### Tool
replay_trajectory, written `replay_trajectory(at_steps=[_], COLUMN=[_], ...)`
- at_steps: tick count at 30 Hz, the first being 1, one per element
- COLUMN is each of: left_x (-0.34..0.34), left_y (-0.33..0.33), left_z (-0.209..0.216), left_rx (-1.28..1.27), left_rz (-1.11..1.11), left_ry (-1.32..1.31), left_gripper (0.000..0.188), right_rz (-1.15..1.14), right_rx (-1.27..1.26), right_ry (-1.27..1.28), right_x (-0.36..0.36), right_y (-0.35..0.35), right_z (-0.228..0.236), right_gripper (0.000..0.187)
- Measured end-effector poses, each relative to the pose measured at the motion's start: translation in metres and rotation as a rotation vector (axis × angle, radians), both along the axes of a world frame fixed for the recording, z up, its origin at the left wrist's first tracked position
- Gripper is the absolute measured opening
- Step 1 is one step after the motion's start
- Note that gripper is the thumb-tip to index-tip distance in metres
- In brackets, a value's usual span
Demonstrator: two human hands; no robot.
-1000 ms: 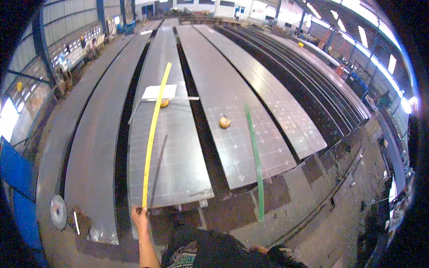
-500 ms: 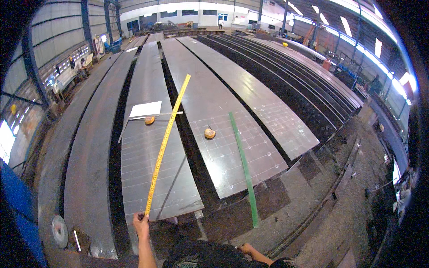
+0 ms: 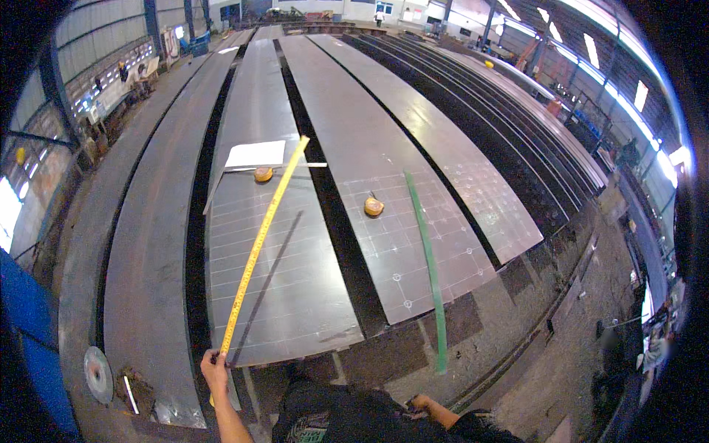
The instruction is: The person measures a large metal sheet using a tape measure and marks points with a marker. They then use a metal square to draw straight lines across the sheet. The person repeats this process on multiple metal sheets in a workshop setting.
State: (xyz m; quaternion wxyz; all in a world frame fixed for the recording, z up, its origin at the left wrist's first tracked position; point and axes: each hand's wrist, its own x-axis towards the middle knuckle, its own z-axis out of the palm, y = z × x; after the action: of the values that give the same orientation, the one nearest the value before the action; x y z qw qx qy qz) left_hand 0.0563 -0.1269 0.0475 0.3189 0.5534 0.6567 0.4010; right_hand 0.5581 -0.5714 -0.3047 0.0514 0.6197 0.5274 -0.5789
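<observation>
My left hand pinches the lower end of a long yellow measuring-tape blade at the near edge of a steel plate. Slanting away to the upper right, the blade casts a shadow on the plate, so part of it stands off the surface. White lines cross this plate. My right hand is low beside my body with its fingers curled; what they hold, if anything, is hidden. A yellow tape measure case lies beside a white sheet and a thin pale strip.
Another tape measure case and a long green strip lie on the plate to the right, marked with circles. Dark gaps separate the plates. A round disc and a white stick lie at lower left. People are far off.
My left hand has shifted left with the lower end of the yellow blade. The blade now slants more toward the left. My view has tipped downward.
</observation>
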Motion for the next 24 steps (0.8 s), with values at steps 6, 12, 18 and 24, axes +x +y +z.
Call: replay_trajectory(at_steps=[6, 12, 18, 24], left_x=[-0.036, -0.102, -0.093, -0.086], left_y=[0.103, 0.198, 0.255, 0.269], left_z=[-0.060, -0.039, -0.047, -0.040], left_rx=[-0.015, -0.017, -0.046, -0.096], left_rz=[-0.163, -0.406, -0.590, -0.690], left_ry=[0.059, 0.275, 0.285, 0.339], left_gripper=[0.013, 0.014, 0.011, 0.010], right_rz=[0.750, -0.308, -0.316, -0.140], right_rx=[0.526, 0.109, 0.441, 0.787], right_ry=[0.238, -0.108, -0.552, -0.653], right_x=[0.062, -0.074, -0.099, -0.084], right_y=[0.001, 0.270, 0.438, 0.550], right_z=[0.039, 0.306, 0.384, 0.371], right_gripper=[0.049, 0.040, 0.060, 0.038])
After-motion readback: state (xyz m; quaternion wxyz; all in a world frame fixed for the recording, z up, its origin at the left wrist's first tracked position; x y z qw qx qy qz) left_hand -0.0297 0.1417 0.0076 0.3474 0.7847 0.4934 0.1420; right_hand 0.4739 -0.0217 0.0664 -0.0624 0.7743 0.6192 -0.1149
